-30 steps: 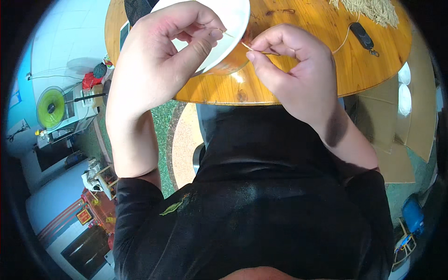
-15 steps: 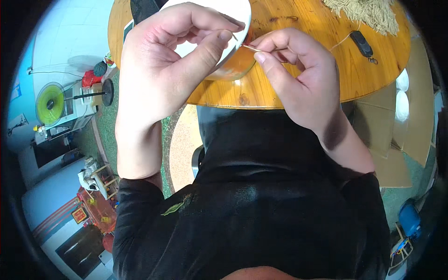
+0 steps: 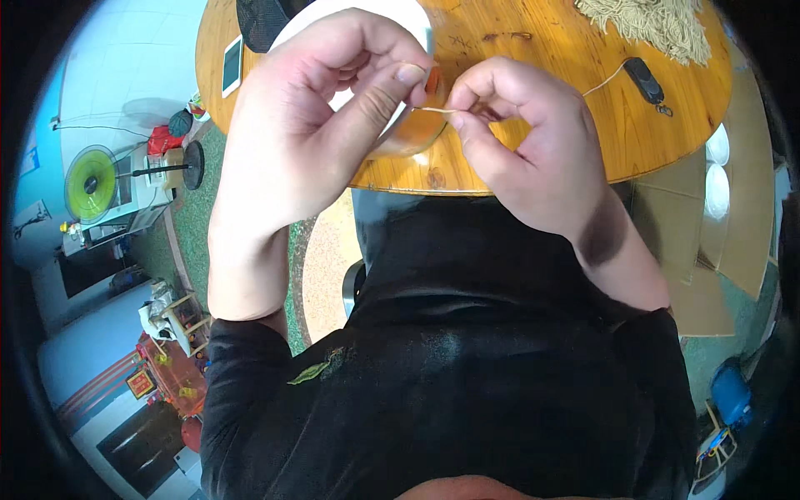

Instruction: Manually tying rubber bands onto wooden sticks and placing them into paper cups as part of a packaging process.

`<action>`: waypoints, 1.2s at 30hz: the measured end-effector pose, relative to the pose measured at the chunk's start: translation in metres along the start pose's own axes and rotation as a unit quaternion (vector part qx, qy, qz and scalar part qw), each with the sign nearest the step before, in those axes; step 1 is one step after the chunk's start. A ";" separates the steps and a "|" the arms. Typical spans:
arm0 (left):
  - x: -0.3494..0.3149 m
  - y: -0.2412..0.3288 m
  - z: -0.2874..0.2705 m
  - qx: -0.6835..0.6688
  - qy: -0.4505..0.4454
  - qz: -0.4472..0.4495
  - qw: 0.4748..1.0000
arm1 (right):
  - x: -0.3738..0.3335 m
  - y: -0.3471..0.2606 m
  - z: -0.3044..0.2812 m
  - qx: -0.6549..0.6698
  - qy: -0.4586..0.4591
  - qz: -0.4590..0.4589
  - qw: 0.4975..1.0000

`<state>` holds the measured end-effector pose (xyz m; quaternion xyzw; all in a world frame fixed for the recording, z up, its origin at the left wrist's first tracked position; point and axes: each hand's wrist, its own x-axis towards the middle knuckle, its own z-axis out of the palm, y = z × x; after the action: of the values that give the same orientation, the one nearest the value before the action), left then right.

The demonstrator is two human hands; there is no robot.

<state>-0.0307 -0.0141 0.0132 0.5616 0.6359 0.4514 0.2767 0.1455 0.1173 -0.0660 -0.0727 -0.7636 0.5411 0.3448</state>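
A thin beige strand of yarn (image 3: 434, 110) stretches between my two hands above the near edge of the table. My left hand (image 3: 312, 125) is closed, thumb against bent fingers, where the strand's left end goes out of sight; anything else in it is hidden. With thumb and forefinger my right hand (image 3: 533, 137) pinches the strand. On the right, more yarn runs from behind this hand to a black key fob (image 3: 643, 79) on the table. Behind my left hand stands a round tub (image 3: 412, 137) with a white top, partly covered.
A bundle of beige yarn (image 3: 654, 25) lies at the far right of the round wooden table (image 3: 517, 67). A white phone (image 3: 232, 65) and a black mesh thing (image 3: 260, 25) are at the far left. Cardboard (image 3: 667, 225) lies beyond the right edge, a fan (image 3: 92, 185) stands left.
My left hand has moved slightly right, uncovering the phone. The right hand's fingertips have lowered and shifted slightly left, and the strand between the hands lies lower and more level.
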 end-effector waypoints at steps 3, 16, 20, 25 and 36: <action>-0.004 0.010 0.003 0.108 -0.014 -0.007 0.994 | 0.003 -0.006 -0.011 -0.059 -0.075 0.020 0.995; -0.003 0.019 0.008 0.218 -0.008 0.072 0.973 | 0.024 -0.030 -0.034 -0.149 -0.079 -0.045 0.985; -0.002 0.026 0.012 0.214 0.010 0.014 0.977 | 0.032 -0.040 -0.039 -0.209 -0.109 -0.078 0.969; 0.003 0.014 0.004 0.304 -0.008 0.148 0.941 | 0.040 -0.058 -0.055 -0.195 -0.151 -0.020 0.969; 0.001 0.014 0.007 0.268 0.011 0.046 0.962 | 0.035 -0.005 -0.027 -0.275 0.058 -0.292 0.914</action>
<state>-0.0183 -0.0118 0.0224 0.6384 0.7104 0.2829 0.0878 0.1370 0.1535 -0.0407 0.0305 -0.8481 0.1793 0.4976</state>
